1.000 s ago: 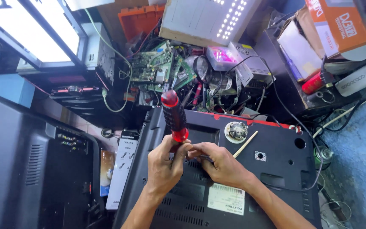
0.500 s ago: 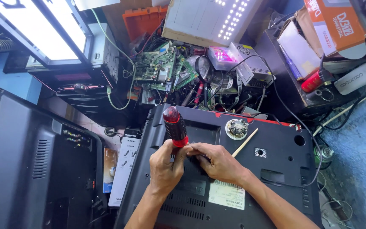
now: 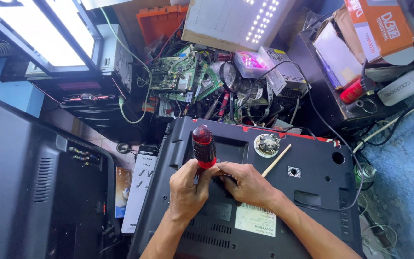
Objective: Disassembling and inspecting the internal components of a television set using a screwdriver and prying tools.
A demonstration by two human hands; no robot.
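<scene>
— What have you got in your hands?

— My left hand is wrapped around a red-and-black screwdriver, upright on the black TV back cover. My right hand pinches its shaft just beside the left.

— Anything close by?

— 1 thin wooden stick and a round metal part.

I see a red-and-black-handled screwdriver standing nearly upright (shaft hidden by fingers), its tip down on the black plastic television back cover, which lies flat, rear side up, red-edged at its far rim.
</scene>
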